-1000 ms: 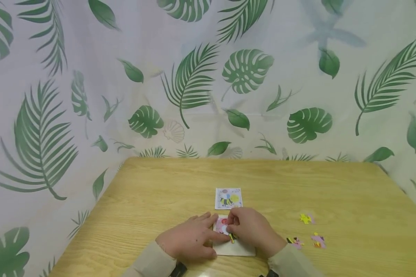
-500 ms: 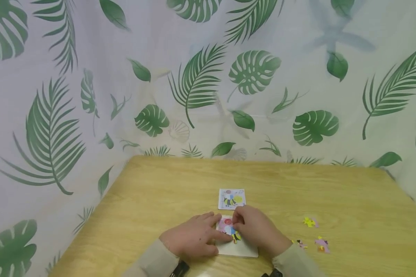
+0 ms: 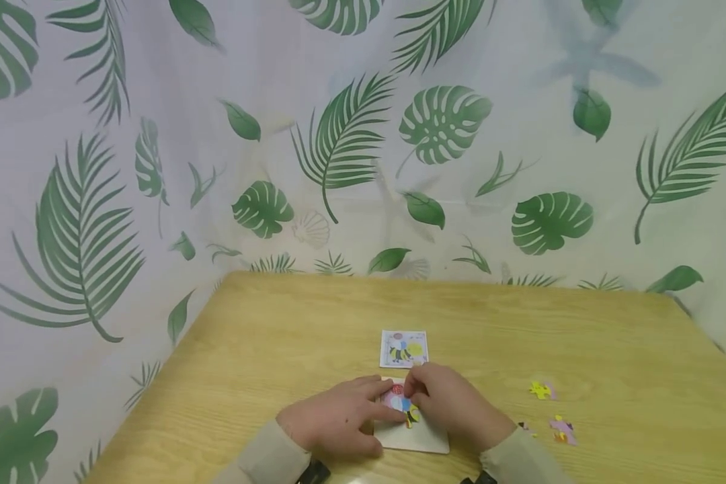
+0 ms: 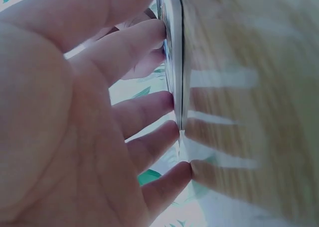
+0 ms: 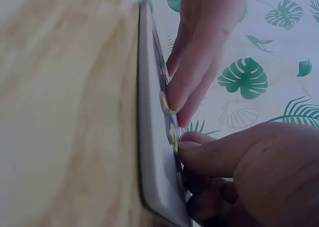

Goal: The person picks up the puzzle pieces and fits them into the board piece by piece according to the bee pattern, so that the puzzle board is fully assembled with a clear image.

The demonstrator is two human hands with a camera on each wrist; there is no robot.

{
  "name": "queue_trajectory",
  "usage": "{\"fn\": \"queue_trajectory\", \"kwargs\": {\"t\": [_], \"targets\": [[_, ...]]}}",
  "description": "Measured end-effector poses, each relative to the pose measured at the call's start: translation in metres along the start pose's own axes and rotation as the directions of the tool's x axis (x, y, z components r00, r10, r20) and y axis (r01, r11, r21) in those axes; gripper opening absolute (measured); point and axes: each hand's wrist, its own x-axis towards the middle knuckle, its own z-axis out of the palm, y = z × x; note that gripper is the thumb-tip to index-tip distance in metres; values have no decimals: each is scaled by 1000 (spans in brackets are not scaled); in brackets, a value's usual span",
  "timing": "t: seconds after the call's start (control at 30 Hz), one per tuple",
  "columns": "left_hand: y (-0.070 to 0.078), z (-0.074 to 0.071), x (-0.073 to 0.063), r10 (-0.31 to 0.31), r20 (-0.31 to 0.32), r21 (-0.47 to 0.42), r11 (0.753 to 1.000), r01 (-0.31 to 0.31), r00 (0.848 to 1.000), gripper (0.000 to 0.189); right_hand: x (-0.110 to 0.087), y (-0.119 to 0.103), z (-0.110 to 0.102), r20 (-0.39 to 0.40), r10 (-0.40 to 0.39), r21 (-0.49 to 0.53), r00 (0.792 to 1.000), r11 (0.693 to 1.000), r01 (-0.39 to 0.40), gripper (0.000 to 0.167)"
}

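Note:
A small white puzzle board (image 3: 420, 441) lies on the table, partly filled with joined pieces (image 3: 397, 401) showing red, blue, yellow and black. My left hand (image 3: 341, 418) rests over its left side with fingers extended; the index fingertip touches the pieces. In the left wrist view, the fingertips of that hand (image 4: 94, 97) meet the board's edge and the table. My right hand (image 3: 456, 407) has its thumb and index finger pinching a puzzle piece (image 5: 176, 150) against the board. That piece is mostly covered by the fingers.
Behind the board lies a square picture card (image 3: 404, 340) with a bee. Right of my right hand are loose puzzle pieces, a yellow one (image 3: 541, 390), a pink one (image 3: 562, 430) and another (image 3: 525, 427) partly behind the sleeve. A leaf-patterned curtain (image 3: 363, 134) hangs behind the table.
The head view has shifted slightly. Both hands stay over the board, with small finger movements. More of the blue and yellow pieces shows beside the right fingertips than one second ago.

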Motion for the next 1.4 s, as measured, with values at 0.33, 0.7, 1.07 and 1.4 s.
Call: {"fn": "queue_trajectory", "kwargs": {"t": [0.33,0.7,1.07,1.4], "targets": [[-1,0,-3,31,-20,50,998,-30,999,55,1,5,4,-17,-29,20,999,999,29,18],[-5,-1,-2,-5,-8,40,999,5,1000,54,3,2,4,-60,-46,-5,997,999,45,19],[0,4,1,-13,-3,64,998,14,1000,55,-2,-4,2,-27,10,-39,1000,999,-11,18],[-1,4,2,-14,7,58,998,14,1000,54,-3,-2,3,-39,17,-11,999,1000,-18,18]]}}
